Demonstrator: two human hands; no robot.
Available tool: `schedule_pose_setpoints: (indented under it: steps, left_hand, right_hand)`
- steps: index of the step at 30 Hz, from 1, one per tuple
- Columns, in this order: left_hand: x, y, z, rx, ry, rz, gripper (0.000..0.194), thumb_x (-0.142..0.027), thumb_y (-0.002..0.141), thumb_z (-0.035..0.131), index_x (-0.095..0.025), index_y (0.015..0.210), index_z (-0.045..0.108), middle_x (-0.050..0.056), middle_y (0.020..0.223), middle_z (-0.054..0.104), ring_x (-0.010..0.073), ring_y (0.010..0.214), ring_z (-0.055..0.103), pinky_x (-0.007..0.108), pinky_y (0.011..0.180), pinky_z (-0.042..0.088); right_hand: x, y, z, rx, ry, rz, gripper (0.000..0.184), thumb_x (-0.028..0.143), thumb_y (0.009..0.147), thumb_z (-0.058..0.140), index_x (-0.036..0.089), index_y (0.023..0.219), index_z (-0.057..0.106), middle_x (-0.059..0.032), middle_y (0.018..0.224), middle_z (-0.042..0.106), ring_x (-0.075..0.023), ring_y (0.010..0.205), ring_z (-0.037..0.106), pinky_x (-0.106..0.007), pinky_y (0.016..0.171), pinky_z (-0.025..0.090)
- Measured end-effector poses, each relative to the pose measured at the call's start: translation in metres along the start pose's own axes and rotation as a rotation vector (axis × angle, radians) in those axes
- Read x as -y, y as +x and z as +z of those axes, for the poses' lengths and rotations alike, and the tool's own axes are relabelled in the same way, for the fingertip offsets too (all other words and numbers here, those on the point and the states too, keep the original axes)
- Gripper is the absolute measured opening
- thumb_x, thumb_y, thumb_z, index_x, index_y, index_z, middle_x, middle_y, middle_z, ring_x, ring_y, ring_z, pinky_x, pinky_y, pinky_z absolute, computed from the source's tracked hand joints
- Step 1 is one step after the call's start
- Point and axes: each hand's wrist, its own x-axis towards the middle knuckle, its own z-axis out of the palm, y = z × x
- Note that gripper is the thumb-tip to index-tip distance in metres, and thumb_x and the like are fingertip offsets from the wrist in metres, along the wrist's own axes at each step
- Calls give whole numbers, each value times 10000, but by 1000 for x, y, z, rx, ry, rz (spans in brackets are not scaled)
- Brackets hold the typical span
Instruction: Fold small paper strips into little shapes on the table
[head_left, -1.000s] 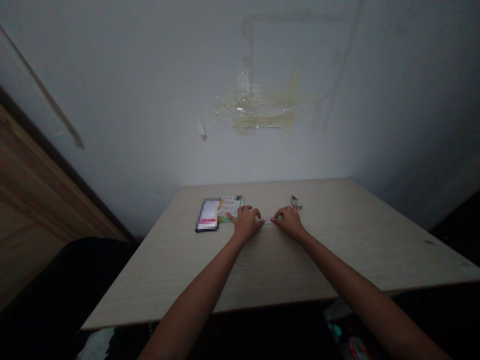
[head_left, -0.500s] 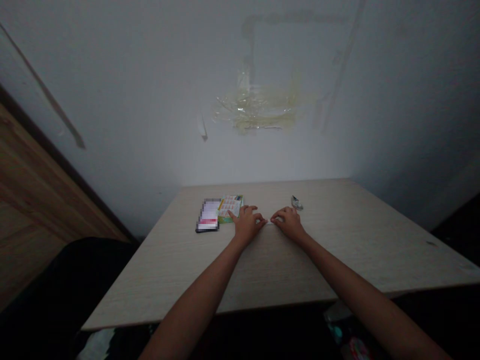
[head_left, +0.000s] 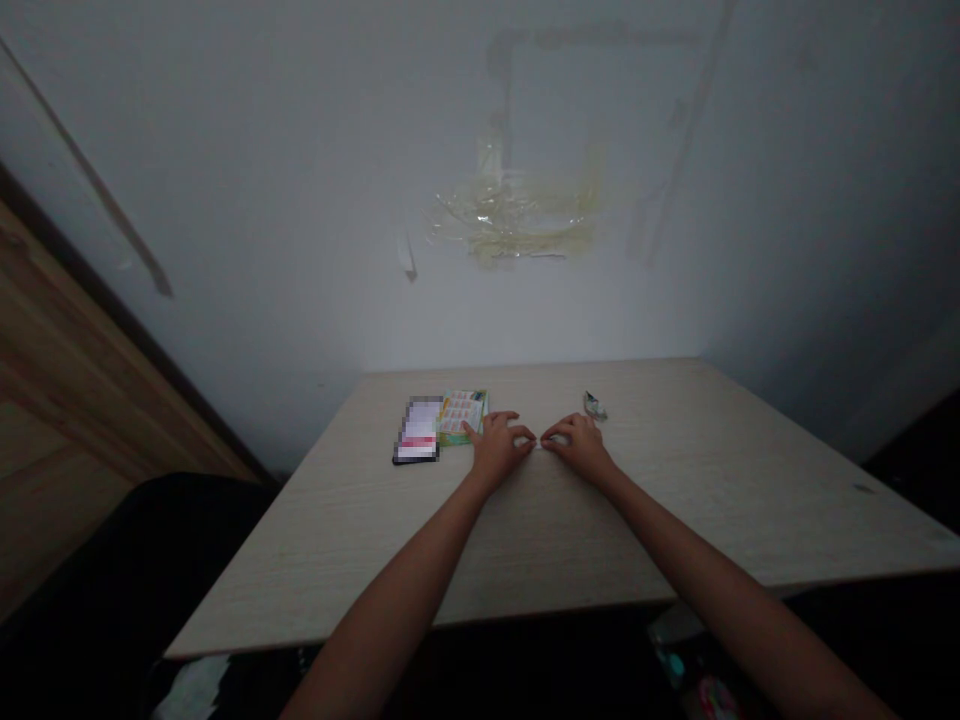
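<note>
Both hands meet near the middle of the table, their fingertips a small gap apart. My left hand (head_left: 500, 445) pinches thumb and forefinger at one end of a tiny white piece (head_left: 538, 446), too small to identify. At its other end, the fingers of my right hand (head_left: 577, 440) are pinched together. Left of my left hand lies a printed card (head_left: 460, 412) on a green, colourful sheet or packet (head_left: 454, 439), partly covered by that hand. A crumpled small wrapper (head_left: 595, 405) lies just beyond my right hand.
A phone (head_left: 417, 432) with a blurred screen lies left of the card. The pale wooden table (head_left: 712, 480) stands against a wall (head_left: 300, 200) with old tape (head_left: 525, 220) on it. Dark cloth (head_left: 150, 560) is at the left, and assorted items show below the table's front edge.
My fingertips have drawn slightly closer together, and less of the white piece shows between them. The phone, card and wrapper stay in place.
</note>
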Motion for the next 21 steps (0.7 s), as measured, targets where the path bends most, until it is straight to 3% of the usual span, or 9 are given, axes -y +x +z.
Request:
schedule_pose_setpoints:
  steps: [8,14,21]
  left_hand:
    - [8,-2,1,42,-4,105,128,-476,823,691,-381,893,741,-34,1373,546,302,1344,374,820,1040,-7]
    - [5,-4,-1,47,-8,106,305,-471,819,697,-441,1121,668,-2,1384,542,289,1340,385,823,1036,42]
    - [2,-8,-6,72,68,113,209,-518,849,639,-462,1036,715,-26,1398,537,302,1349,369,799,1059,-19]
  right_hand:
    - [-6,5,4,-10,-46,52,263,365,838,701,283,1085,730,-86,1051,615,-251,1067,529,-363,941,363]
    - [-3,4,2,18,-10,63,162,371,844,682,288,962,756,-63,1038,631,-237,1077,530,-361,956,347]
    - [-6,4,3,-26,56,33,155,333,815,684,240,923,745,-64,1027,677,-244,1067,556,-385,983,366]
